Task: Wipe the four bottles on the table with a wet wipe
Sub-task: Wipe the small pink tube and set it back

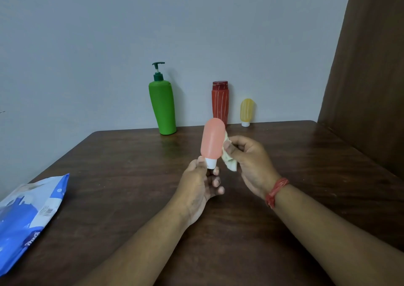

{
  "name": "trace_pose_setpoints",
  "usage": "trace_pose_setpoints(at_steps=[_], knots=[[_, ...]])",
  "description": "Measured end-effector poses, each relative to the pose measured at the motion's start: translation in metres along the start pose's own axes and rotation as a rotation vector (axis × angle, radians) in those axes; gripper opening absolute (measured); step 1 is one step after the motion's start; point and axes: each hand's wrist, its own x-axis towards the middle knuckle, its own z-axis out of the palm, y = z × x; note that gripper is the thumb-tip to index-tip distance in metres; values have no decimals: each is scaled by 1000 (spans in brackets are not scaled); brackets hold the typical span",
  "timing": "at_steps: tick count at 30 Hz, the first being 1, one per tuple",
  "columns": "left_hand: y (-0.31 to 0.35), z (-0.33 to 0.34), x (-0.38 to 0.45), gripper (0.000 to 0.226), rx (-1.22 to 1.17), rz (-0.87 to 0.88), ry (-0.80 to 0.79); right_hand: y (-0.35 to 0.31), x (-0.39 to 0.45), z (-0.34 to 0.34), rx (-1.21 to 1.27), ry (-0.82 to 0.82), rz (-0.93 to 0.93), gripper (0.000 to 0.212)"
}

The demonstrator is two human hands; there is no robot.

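Note:
My left hand pinches the white cap of a small pink bottle, held upside down above the table. My right hand grips a crumpled pale wet wipe and holds it against the pink bottle's right side. At the back of the dark wooden table, by the wall, stand a green pump bottle, a red bottle and a small yellow bottle resting on its white cap.
A blue and white wet wipe pack lies at the table's left front edge. A brown wooden panel rises along the right side. A grey wall stands behind the table.

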Motion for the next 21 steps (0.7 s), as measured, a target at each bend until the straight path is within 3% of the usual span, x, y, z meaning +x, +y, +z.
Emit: trace_pose_setpoints(at_steps=[5,12,14,21], knots=[[-1,-5,6,38,59,45,66,6,-4,5,-218,-77,-34,11],[0,-10,4,31,530,186,121,7,-9,8,-278,-65,17,12],[3,-14,5,28,637,247,158,9,-11,10,-224,-39,54,16],[3,-17,9,17,591,387,169,7,-16,25,260,8,368,21]])
